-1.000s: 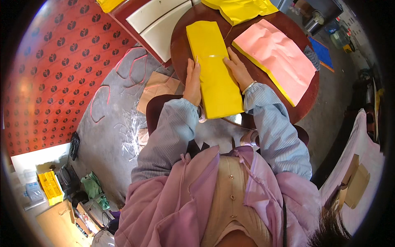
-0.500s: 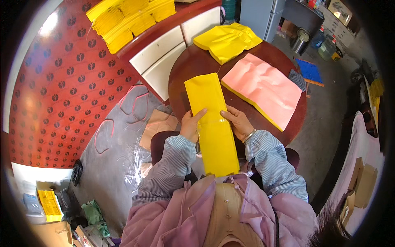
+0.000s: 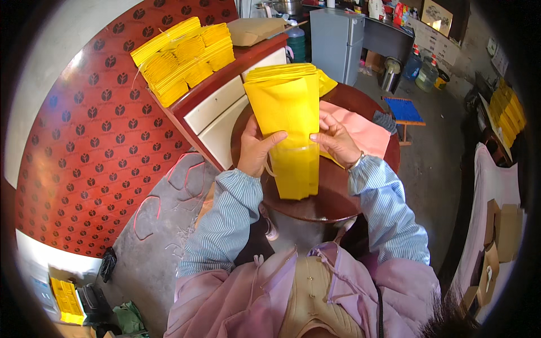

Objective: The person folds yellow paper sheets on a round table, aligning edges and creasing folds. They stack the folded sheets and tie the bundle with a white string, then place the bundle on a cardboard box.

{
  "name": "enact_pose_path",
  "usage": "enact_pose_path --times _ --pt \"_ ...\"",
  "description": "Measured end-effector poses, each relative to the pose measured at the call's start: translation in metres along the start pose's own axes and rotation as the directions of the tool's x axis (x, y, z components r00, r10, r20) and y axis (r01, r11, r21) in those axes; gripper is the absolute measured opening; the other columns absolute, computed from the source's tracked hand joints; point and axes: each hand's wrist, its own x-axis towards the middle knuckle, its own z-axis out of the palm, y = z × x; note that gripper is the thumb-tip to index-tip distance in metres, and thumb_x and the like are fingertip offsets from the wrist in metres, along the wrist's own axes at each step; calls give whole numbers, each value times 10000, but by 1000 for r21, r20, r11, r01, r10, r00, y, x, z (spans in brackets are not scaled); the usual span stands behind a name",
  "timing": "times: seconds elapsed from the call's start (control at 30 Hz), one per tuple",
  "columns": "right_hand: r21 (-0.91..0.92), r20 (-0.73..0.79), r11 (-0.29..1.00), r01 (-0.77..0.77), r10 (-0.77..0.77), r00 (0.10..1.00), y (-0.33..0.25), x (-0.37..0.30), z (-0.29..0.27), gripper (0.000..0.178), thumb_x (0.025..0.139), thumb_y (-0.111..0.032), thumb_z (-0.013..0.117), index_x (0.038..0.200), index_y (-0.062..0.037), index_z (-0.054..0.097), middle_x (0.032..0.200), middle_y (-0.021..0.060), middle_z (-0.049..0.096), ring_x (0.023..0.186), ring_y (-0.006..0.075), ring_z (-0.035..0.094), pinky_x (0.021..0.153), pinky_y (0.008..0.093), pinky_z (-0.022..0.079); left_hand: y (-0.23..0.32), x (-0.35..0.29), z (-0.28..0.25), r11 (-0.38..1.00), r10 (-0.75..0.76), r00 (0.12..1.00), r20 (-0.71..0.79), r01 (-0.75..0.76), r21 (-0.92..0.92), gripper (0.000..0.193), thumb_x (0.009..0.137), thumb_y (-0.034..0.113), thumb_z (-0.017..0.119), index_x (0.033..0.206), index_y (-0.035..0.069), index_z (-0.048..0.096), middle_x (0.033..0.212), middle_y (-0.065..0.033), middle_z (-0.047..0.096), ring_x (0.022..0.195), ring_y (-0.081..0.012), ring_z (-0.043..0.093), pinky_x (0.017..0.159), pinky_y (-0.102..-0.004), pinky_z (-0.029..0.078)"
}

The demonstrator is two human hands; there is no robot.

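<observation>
A thick bundle of folded yellow paper stands tilted up in front of me, its many layered edges showing at the top. A thin pale band crosses its middle. My left hand grips the left side with the thumb on the front face. On the opposite edge, my right hand pinches with thumb and fingers, a bracelet at its wrist. Behind the bundle, pink paper lies on the round dark red table. A yellow sheet shows partly past the bundle's upper right.
Stacked yellow bundles lie on a red-topped cabinet at the far left. A blue-topped stool stands right of the table. Pink straps lie on the floor at left. Cardboard boxes sit at the right.
The yellow bundle has moved up and away from my body and tilted more upright, baring its layered top. Both hands moved with it, and the view has shifted toward the room's far side.
</observation>
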Motion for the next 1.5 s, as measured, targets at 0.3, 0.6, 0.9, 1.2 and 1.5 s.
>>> enact_pose_path --times 0.3,0.6,0.9,1.2,1.5 --pt "-170 82 985 -7 22 996 34 -20 -37 702 906 5 797 1538 -62 499 1507 53 600 1414 191 537 1193 369 436 -11 -8 -12 990 25 983 180 -50 131 924 766 52 946 1500 54 385 1445 -95 573 1360 -226 557 1170 -384 439" --pt "-297 46 955 -17 32 998 24 -15 -26 571 911 5 791 1440 -59 586 1410 58 672 1345 182 598 1155 372 468 11 9 16 951 217 971 102 -234 203 1075 719 63 970 1559 33 300 1465 -121 539 1377 -245 541 1170 -381 456" --pt "-239 22 932 -272 285 958 28 20 -6 491 1025 -306 709 1436 -89 549 1350 71 640 1278 204 605 1099 379 495 2 28 -22 999 -47 964 -262 48 -4 784 825 9 876 1472 -2 435 1363 -139 625 1214 -271 665 1006 -406 593" --pt "-72 -84 861 -504 498 863 176 91 -54 465 1053 -302 685 1395 -16 555 1158 79 715 1051 122 670 938 281 533 -93 83 -177 808 -589 760 -274 559 -185 402 1001 184 738 1364 55 625 1258 -88 732 1144 -228 719 960 -375 610" --pt "3 -80 855 -519 517 852 196 112 -47 604 1045 -157 676 1560 -13 396 1311 167 697 1167 203 685 961 338 559 -93 133 -243 612 -703 474 -530 782 -112 968 852 173 896 1579 -12 284 1354 -180 614 1248 -287 645 1045 -414 551"
